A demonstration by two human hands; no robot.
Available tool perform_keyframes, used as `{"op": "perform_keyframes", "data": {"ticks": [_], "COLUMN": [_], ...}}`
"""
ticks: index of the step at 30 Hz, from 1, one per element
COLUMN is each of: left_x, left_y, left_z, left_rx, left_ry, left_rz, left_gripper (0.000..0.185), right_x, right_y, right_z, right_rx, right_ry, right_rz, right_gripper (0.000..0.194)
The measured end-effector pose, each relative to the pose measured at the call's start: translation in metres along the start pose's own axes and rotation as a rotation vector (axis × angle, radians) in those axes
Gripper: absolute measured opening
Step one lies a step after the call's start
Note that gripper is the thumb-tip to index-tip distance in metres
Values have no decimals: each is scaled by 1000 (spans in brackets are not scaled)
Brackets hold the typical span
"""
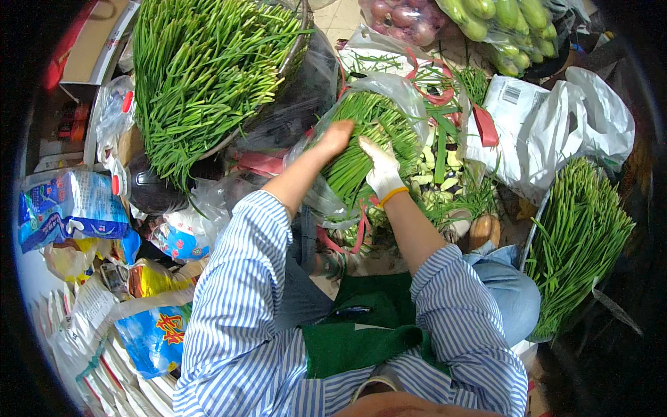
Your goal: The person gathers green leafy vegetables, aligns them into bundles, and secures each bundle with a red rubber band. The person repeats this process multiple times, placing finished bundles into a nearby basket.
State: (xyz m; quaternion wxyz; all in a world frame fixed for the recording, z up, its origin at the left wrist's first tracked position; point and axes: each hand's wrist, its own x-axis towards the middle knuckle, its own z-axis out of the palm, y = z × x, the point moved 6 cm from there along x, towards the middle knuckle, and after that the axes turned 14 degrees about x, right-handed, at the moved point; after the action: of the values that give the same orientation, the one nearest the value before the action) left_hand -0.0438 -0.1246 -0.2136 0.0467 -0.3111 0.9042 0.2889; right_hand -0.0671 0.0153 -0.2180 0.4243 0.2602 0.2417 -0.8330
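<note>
A bunch of green chives (341, 177) lies in an open clear plastic bag (409, 96) in front of me. My left hand (337, 138), bare, rests at the left of the chives; its fingertips are hidden, so its grip cannot be made out. Wearing a white glove with a yellow cuff, my right hand (381, 166) closes on the bunch from the right, thumb on top and the other fingers mostly hidden. The two hands are close together but apart. A pink plastic ribbon (359, 234) hangs below the bag.
A large basket heaped with chives (219, 78) stands at upper left. More chives (578, 245) fill a container at right. Trimmings (443, 174) litter the floor. Bagged onions (404, 18), pale green gourds (513, 23), a white plastic bag (568, 125) and printed packages (78, 206) surround me.
</note>
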Motion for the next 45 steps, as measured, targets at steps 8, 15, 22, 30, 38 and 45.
{"op": "perform_keyframes", "data": {"ticks": [8, 15, 22, 30, 38, 45], "left_x": [-28, -6, 13, -42, -134, -174], "left_y": [34, -53, -124, 67, 289, 287], "left_z": [14, 26, 4, -136, -170, -110], "left_rx": [-174, -827, -605, -256, -98, -112], "left_ry": [-389, -473, -163, 83, 316, 514], "left_rz": [5, -394, -314, 25, 607, 436], "left_gripper": [35, 32, 62, 81, 134, 121], "right_x": [9, -38, -97, -156, -197, -230], "right_y": [-12, -12, -141, -242, -246, -235], "right_z": [-8, 50, 182, 218, 186, 155], "right_rx": [66, -154, -541, -826, -523, -282], "right_ry": [-17, -211, -601, -477, -540, -543], "right_rz": [-210, -176, -279, -687, -596, -598], "right_gripper": [47, 37, 35, 30, 53, 24]}}
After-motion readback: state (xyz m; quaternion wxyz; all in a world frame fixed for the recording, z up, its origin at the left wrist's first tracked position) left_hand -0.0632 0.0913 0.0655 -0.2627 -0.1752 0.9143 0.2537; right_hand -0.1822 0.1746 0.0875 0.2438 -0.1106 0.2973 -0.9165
